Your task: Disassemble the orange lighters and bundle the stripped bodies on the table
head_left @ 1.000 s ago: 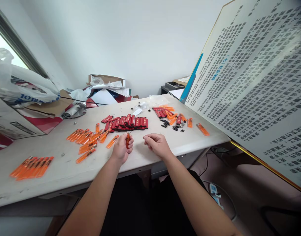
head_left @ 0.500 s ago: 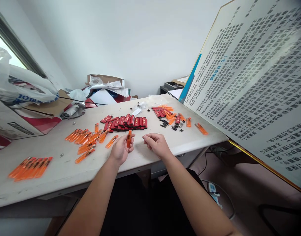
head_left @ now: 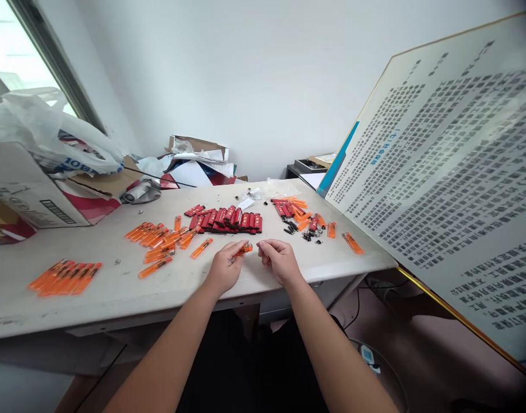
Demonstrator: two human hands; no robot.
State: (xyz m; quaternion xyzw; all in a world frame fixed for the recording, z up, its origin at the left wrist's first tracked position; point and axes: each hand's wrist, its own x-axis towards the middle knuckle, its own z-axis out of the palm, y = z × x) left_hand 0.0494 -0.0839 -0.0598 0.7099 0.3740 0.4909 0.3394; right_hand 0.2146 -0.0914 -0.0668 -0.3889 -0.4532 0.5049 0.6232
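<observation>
Closed around an orange lighter, my left hand holds it with the metal top pointing right. My right hand is closed in a pinch just to the right of that top; whatever its fingertips hold is too small to make out. Behind both hands lies a pile of red lighters. Orange lighters are scattered to the left of my left hand, and a row of orange lighters lies farther left. Small black parts and metal bits sit to the right, beside more red and orange pieces.
A carton with a plastic bag on it stands at the left. Papers and an open box are piled at the back. A large printed board leans along the table's right side.
My left hand has turned the orange lighter from upright to lying sideways, its top toward my right hand. The two hands are closer together. The view has shifted slightly.
</observation>
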